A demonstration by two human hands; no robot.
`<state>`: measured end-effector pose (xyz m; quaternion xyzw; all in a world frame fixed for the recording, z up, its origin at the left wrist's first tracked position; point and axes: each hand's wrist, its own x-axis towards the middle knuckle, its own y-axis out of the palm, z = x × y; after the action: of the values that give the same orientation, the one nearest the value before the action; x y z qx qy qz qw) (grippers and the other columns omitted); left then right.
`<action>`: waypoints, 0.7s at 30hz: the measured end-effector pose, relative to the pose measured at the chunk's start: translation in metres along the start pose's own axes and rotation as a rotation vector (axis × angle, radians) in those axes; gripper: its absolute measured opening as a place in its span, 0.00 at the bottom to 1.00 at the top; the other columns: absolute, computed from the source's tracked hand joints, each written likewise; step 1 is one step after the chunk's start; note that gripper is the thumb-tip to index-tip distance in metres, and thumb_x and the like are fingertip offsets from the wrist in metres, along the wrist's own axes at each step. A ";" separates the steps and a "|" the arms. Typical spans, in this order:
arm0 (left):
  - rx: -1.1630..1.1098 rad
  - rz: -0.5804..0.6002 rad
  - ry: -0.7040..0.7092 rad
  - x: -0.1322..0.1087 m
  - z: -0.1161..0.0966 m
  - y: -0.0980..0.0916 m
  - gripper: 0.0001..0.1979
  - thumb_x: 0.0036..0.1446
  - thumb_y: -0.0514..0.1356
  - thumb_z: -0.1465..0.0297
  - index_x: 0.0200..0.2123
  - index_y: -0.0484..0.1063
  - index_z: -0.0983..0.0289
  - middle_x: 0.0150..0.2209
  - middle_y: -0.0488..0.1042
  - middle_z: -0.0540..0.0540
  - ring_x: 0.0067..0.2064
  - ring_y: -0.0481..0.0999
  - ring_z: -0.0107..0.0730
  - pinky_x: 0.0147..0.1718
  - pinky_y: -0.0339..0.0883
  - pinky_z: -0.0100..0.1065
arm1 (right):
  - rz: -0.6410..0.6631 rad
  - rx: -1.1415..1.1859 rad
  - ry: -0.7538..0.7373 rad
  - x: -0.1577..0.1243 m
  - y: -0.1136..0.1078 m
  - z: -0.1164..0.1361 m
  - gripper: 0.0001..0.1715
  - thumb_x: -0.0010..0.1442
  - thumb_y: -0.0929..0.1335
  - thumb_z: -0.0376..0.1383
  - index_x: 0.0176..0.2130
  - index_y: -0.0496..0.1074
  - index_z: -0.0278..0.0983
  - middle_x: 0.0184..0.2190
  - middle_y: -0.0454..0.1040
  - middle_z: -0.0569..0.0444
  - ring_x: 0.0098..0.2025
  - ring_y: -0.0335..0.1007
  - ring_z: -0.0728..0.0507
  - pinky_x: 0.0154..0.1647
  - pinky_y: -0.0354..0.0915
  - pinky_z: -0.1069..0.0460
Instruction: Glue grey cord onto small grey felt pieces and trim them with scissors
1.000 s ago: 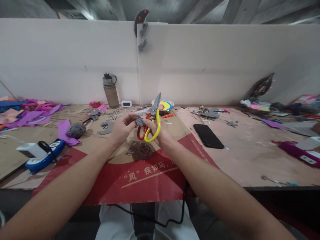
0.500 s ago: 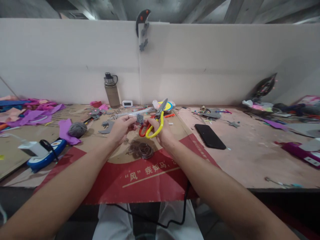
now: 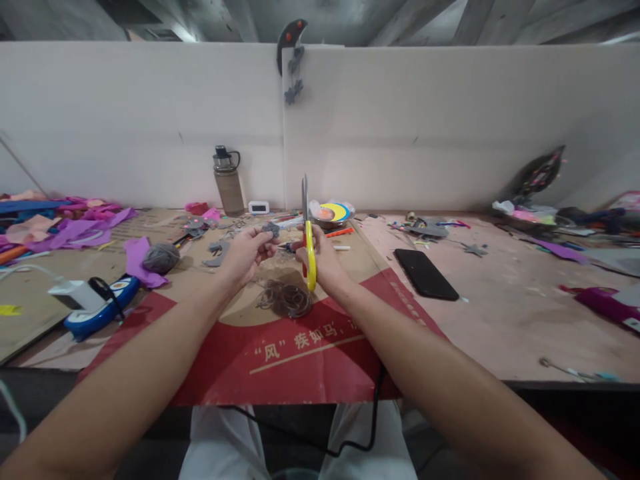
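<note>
Between thumb and fingers, my left hand (image 3: 250,253) pinches a small grey felt piece (image 3: 271,229), its outline partly hidden by the fingertips. My right hand (image 3: 323,257) grips a pair of scissors (image 3: 311,257) with yellow and red handles, held edge-on with the blades pointing up and away. A gap separates the scissors from the grey piece. Under both hands, a coil of thin brown cord (image 3: 287,299) lies on the red and tan cardboard (image 3: 320,370).
A ball of grey yarn (image 3: 161,257) and a blue power strip (image 3: 103,310) are to the left. A water bottle (image 3: 229,183) stands by the partition. A bowl (image 3: 335,213) sits behind the scissors, and a black phone (image 3: 426,274) lies to the right.
The scissors have turned from a tilted, face-on pose to nearly upright and edge-on. My right hand has rotated with them, and the grey piece has moved slightly left and up.
</note>
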<state>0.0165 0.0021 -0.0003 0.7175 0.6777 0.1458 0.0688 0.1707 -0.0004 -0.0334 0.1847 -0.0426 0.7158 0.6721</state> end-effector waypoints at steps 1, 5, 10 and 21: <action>-0.008 0.001 -0.002 0.000 0.000 -0.001 0.09 0.50 0.63 0.75 0.26 0.63 0.65 0.25 0.75 0.55 0.22 0.70 0.21 0.24 0.64 0.24 | -0.004 0.004 0.006 0.001 0.000 -0.002 0.26 0.43 0.69 0.32 0.44 0.64 0.43 0.28 0.68 0.61 0.28 0.67 0.50 0.27 0.65 0.54; -0.019 0.014 0.007 0.001 0.002 -0.004 0.08 0.49 0.64 0.74 0.26 0.66 0.66 0.25 0.75 0.54 0.22 0.69 0.21 0.24 0.63 0.25 | -0.043 0.053 0.043 0.000 0.004 -0.006 0.21 0.47 0.69 0.37 0.42 0.63 0.43 0.25 0.64 0.64 0.22 0.63 0.52 0.22 0.64 0.54; 0.021 0.049 -0.007 0.001 0.005 -0.006 0.09 0.47 0.67 0.70 0.26 0.68 0.67 0.25 0.75 0.53 0.22 0.68 0.19 0.24 0.64 0.25 | -0.072 0.123 0.025 -0.004 0.005 -0.001 0.23 0.47 0.71 0.40 0.43 0.61 0.41 0.25 0.63 0.64 0.21 0.62 0.53 0.22 0.64 0.54; 0.206 0.184 0.009 0.000 0.010 -0.003 0.11 0.47 0.68 0.66 0.25 0.72 0.67 0.25 0.74 0.51 0.21 0.66 0.18 0.22 0.59 0.24 | -0.072 0.074 -0.051 -0.003 0.001 0.005 0.21 0.49 0.72 0.38 0.43 0.64 0.40 0.28 0.66 0.60 0.25 0.67 0.51 0.26 0.67 0.52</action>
<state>0.0164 0.0032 -0.0106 0.7793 0.6206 0.0843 -0.0221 0.1703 -0.0049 -0.0299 0.2290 -0.0264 0.6874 0.6887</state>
